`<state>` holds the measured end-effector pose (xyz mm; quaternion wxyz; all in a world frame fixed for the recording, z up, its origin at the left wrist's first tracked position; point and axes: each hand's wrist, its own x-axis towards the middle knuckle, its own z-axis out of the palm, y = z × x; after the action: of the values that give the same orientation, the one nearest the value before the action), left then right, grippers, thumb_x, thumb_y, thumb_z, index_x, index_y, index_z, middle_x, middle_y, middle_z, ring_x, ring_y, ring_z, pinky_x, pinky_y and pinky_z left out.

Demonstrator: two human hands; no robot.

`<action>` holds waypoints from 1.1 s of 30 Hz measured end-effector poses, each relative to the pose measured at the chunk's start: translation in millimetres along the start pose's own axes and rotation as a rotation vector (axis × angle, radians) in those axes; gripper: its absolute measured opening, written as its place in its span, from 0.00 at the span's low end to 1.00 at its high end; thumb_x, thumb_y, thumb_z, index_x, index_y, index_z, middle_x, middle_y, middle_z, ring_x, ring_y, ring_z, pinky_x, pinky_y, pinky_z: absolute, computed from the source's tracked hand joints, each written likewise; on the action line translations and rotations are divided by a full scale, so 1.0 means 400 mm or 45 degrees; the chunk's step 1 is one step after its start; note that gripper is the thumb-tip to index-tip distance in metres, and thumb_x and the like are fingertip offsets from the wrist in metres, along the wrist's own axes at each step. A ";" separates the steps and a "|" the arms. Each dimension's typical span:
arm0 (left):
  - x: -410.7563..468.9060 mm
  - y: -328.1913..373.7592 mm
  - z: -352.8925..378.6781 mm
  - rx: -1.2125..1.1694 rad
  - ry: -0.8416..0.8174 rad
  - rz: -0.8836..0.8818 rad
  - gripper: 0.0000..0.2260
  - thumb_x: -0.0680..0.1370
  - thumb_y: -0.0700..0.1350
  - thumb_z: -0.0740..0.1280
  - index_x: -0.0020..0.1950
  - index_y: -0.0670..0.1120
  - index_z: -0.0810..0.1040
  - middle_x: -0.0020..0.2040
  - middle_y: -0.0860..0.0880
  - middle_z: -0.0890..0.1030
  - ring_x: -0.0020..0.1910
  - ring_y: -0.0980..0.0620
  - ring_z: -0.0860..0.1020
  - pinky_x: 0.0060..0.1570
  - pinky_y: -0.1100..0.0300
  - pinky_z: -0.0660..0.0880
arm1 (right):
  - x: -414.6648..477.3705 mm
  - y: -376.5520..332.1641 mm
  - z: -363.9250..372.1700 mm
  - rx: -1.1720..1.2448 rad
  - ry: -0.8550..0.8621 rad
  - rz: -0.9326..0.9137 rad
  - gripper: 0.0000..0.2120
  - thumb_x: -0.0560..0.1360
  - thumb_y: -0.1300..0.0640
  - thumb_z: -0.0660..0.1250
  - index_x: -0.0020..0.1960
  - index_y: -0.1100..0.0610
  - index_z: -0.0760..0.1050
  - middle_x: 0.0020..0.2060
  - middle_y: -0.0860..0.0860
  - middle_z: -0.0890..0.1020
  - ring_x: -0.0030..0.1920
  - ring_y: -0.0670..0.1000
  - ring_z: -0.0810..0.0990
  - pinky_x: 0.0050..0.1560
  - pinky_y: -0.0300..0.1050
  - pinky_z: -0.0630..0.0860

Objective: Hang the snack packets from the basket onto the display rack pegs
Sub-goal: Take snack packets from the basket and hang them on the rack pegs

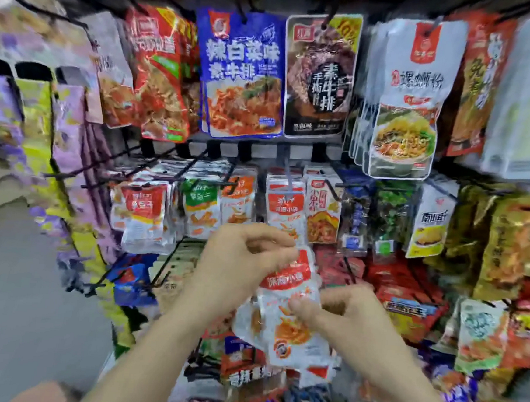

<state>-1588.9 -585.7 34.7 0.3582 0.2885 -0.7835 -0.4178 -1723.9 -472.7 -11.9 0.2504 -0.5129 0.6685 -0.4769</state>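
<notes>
Both hands hold a small bunch of white-and-red snack packets [292,317] in front of the display rack. My left hand [240,262] pinches the top edge of the front packet. My right hand [343,311] grips the packets at their middle from the right. Just above hang matching white-and-red packets [285,202] on a peg [286,174] in the middle row. No basket is in view.
Large packets hang in the top row: blue [242,75], dark [319,75], white [408,98]. Bare black pegs [118,271] jut out at lower left. Purple and yellow bags [41,126] line the left side. Red packets [408,294] fill the lower right.
</notes>
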 end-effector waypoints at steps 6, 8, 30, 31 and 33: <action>0.061 -0.054 0.014 -0.550 -0.048 -0.423 0.15 0.79 0.46 0.65 0.36 0.47 0.86 0.38 0.45 0.85 0.36 0.50 0.83 0.35 0.58 0.80 | 0.047 0.024 0.022 0.142 0.143 0.084 0.31 0.74 0.45 0.70 0.32 0.69 0.61 0.28 0.59 0.56 0.26 0.48 0.55 0.25 0.35 0.56; 0.082 -0.074 0.022 -0.522 -0.087 -0.415 0.09 0.74 0.46 0.70 0.37 0.47 0.86 0.41 0.45 0.85 0.39 0.48 0.84 0.40 0.54 0.81 | 0.068 0.035 0.023 0.115 0.140 0.083 0.31 0.74 0.45 0.70 0.32 0.68 0.61 0.28 0.58 0.56 0.26 0.48 0.55 0.25 0.34 0.57; 0.255 -0.129 0.060 -0.217 0.201 -0.104 0.07 0.79 0.41 0.67 0.53 0.46 0.84 0.45 0.52 0.84 0.45 0.59 0.82 0.47 0.64 0.79 | 0.181 0.068 0.024 0.255 0.258 0.134 0.28 0.75 0.46 0.70 0.41 0.74 0.74 0.32 0.68 0.78 0.30 0.66 0.75 0.34 0.53 0.73; 0.258 -0.136 0.063 -0.221 0.190 -0.095 0.08 0.80 0.41 0.66 0.54 0.47 0.83 0.46 0.52 0.84 0.45 0.59 0.81 0.47 0.64 0.78 | 0.174 0.073 0.017 0.239 0.256 0.172 0.22 0.74 0.49 0.71 0.40 0.71 0.78 0.30 0.61 0.80 0.29 0.61 0.77 0.35 0.51 0.75; 0.260 -0.147 0.068 -0.217 0.170 -0.054 0.09 0.80 0.40 0.65 0.52 0.52 0.82 0.45 0.51 0.83 0.45 0.56 0.80 0.47 0.62 0.77 | 0.152 0.079 -0.007 0.223 0.241 0.241 0.08 0.73 0.56 0.73 0.40 0.60 0.83 0.34 0.49 0.85 0.33 0.51 0.83 0.39 0.45 0.80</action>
<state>-1661.7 -680.2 6.7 0.4237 0.3007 -0.7134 -0.4703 -1761.5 -527.4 -29.5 0.2739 -0.3765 0.6903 -0.5538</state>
